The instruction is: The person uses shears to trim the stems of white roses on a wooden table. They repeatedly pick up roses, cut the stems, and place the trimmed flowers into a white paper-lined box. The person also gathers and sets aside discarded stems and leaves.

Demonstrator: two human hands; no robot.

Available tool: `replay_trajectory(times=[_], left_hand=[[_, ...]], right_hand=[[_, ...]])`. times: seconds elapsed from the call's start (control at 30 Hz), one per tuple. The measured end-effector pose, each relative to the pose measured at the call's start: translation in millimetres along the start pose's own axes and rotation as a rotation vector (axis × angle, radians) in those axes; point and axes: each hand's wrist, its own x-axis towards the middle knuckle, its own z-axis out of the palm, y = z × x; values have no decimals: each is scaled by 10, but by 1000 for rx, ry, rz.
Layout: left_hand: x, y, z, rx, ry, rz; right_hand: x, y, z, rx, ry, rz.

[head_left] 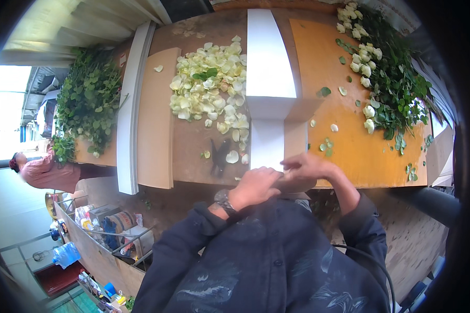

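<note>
Both hands are at the near end of a long folded cardboard sheet (266, 141), white on its upper face and brown at the folded flap (297, 138). My left hand (253, 185) has its fingers curled over the near edge. My right hand (300, 169) pinches the same edge just to the right, fingertips close to the left hand's. A second white strip (271, 52) extends toward the back. Left of the sheet lie a heap of pale petals (209, 83) and a dark object (222, 159) that I cannot make out.
Leafy stems (89, 99), a white board stack (128, 156) and brown sheets (156, 120) are on the left. White roses (368, 68) with foliage lie right on an orange board (324, 62). A co-worker (57, 172) stands far left. Below is a metal-framed rack (104, 235) holding assorted items.
</note>
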Motion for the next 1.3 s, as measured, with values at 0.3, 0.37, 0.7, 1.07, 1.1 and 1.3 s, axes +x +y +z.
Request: replay_trajectory(times=[0.3, 0.37, 0.7, 1.07, 1.1, 1.3], left_hand=[[289, -906, -119, -21, -83, -734], [301, -962, 82, -47, -151, -710], [222, -1072, 387, -89, -165, -698], [110, -1122, 332, -11, -100, -575], [66, -1162, 275, -3, -98, -534], [-355, -1623, -329, 121, -79, -143]], right_hand=[[1176, 312, -99, -235, 446, 319], [1307, 380, -39, -353, 480, 406], [1389, 492, 229, -440, 761, 332], [1273, -177, 430, -911, 531, 47], [1296, -201, 445, -925, 434, 47], [1379, -106, 450, -985, 147, 88]])
